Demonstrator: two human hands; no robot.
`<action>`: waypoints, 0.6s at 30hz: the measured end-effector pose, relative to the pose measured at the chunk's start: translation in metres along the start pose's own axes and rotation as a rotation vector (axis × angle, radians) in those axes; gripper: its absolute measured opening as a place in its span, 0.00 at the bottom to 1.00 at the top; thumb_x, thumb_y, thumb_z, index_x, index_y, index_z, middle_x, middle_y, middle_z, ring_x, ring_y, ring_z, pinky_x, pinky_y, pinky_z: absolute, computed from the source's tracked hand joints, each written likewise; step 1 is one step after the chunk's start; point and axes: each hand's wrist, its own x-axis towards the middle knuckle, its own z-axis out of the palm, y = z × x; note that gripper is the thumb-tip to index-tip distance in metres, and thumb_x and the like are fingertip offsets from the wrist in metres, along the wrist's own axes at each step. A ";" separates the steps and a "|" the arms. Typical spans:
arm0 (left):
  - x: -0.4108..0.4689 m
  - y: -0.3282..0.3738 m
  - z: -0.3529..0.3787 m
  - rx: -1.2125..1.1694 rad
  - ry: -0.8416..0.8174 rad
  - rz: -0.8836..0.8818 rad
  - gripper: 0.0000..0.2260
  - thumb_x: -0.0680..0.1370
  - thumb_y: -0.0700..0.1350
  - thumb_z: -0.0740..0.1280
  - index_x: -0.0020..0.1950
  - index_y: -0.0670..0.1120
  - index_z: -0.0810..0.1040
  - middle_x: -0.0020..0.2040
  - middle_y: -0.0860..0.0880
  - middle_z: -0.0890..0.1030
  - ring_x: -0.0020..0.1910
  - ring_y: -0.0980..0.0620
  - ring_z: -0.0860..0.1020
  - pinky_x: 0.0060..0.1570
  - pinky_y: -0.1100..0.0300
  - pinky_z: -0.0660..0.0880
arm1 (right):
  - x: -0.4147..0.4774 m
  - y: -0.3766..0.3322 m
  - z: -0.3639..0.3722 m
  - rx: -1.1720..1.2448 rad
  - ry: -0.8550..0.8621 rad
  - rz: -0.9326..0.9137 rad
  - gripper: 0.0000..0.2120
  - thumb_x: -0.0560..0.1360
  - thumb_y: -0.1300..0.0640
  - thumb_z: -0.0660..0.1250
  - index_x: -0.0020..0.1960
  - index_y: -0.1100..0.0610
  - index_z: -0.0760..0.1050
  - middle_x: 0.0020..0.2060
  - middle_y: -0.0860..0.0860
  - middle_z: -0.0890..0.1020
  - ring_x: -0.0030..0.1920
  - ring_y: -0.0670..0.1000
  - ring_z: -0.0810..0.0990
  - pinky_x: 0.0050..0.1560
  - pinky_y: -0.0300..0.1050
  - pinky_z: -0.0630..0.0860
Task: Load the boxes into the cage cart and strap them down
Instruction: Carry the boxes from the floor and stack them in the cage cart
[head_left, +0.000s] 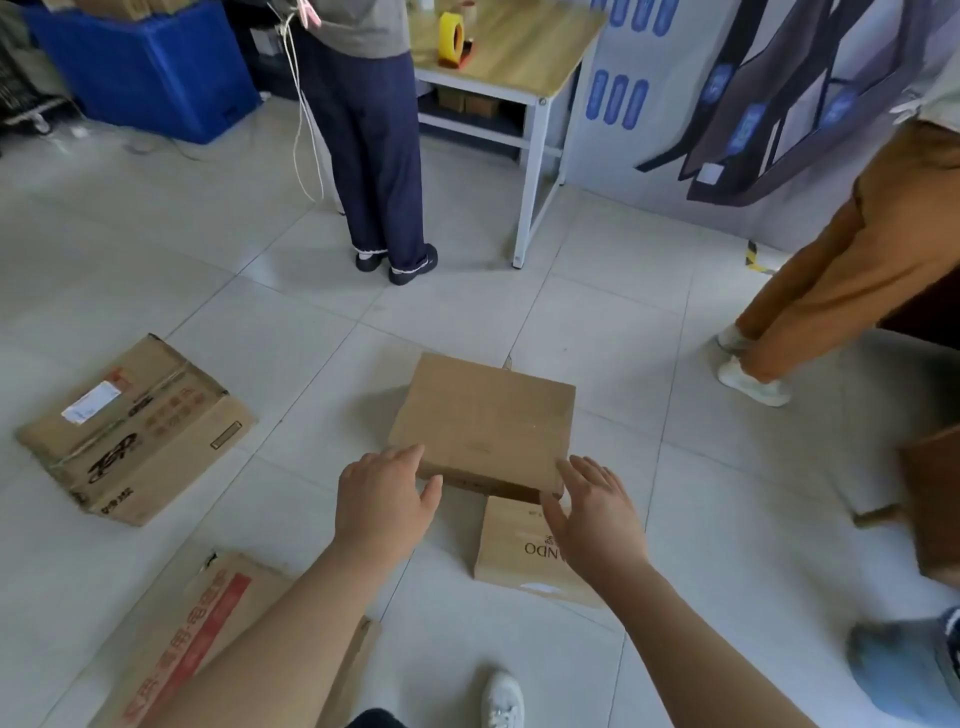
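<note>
A flat plain cardboard box (485, 421) lies on the tiled floor ahead of me, its near edge resting on a smaller box (519, 551) printed with letters. My left hand (382, 501) reaches to the flat box's near left corner with fingers spread and relaxed. At the near right corner my right hand (597, 512) hovers, fingers straight, above the smaller box. Neither hand grips anything. A larger taped box (135, 431) with a white label lies to the left. Another box with red print (208, 644) lies near my left forearm. No cage cart shows.
A person in dark blue trousers (371, 140) stands at a wooden-topped table (519, 52) holding a yellow tape roll (451, 37). Another person in brown trousers (852, 260) stands at right. A blue crate (150, 67) sits far left. A brown box edge (935, 509) shows at right.
</note>
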 end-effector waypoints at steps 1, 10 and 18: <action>0.017 0.001 0.011 -0.005 -0.009 -0.011 0.19 0.78 0.56 0.60 0.64 0.48 0.75 0.55 0.49 0.81 0.53 0.46 0.77 0.51 0.55 0.69 | 0.018 0.007 0.007 -0.003 -0.009 0.003 0.24 0.79 0.46 0.58 0.72 0.54 0.65 0.71 0.51 0.69 0.73 0.51 0.61 0.73 0.42 0.49; 0.168 -0.013 0.138 0.077 -0.103 0.044 0.16 0.77 0.56 0.59 0.59 0.49 0.75 0.49 0.51 0.79 0.49 0.48 0.77 0.45 0.57 0.70 | 0.169 0.067 0.115 -0.012 -0.088 0.080 0.21 0.79 0.49 0.59 0.69 0.55 0.68 0.67 0.52 0.72 0.70 0.52 0.65 0.72 0.43 0.55; 0.257 -0.045 0.299 0.162 -0.251 0.069 0.18 0.77 0.56 0.60 0.62 0.50 0.74 0.58 0.52 0.77 0.55 0.48 0.75 0.50 0.55 0.70 | 0.265 0.130 0.261 -0.025 -0.193 0.205 0.22 0.80 0.47 0.57 0.71 0.53 0.64 0.69 0.53 0.70 0.71 0.53 0.64 0.71 0.45 0.58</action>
